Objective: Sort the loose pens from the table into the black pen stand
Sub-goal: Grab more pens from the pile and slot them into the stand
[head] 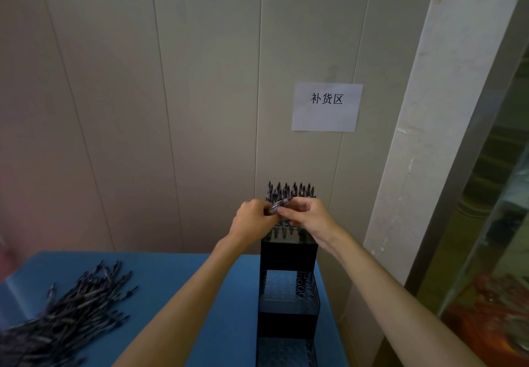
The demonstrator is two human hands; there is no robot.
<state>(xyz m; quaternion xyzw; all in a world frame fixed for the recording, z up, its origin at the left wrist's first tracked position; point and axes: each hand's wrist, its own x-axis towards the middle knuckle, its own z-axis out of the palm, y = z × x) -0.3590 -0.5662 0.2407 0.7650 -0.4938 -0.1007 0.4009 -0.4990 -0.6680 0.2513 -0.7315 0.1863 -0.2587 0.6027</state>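
You have two hands up at the top tier of one black pen stand (pixel 288 255), which sits along the right edge of the blue surface (pixel 183 286) and reaches back toward its far right corner against the panelled wall (pixel 171 108). The stand steps up in three tiers: the two nearer tiers show rows of open holes, and the top tier holds a dense cluster of upright pens (pixel 290 190), too tightly packed to count. One pen (pixel 282 204) lies tilted between your hands, just in front of that cluster. Your left hand (pixel 252 219) has its grip curled around the pen's lower end, and your right hand (pixel 307 217) pinches it near the middle with fingers curled; both grips are closed on this same pen. A single loose pile of pens (pixel 65 312) lies at the near left part of the surface, spreading toward the left edge and off the bottom of the view; the pens overlap too much for a count. Between that pile and the stand the blue surface is crossed only by your left forearm. Your right forearm comes in past the right edge of the surface. One white paper sign (pixel 327 106) hangs on the wall above the stand.
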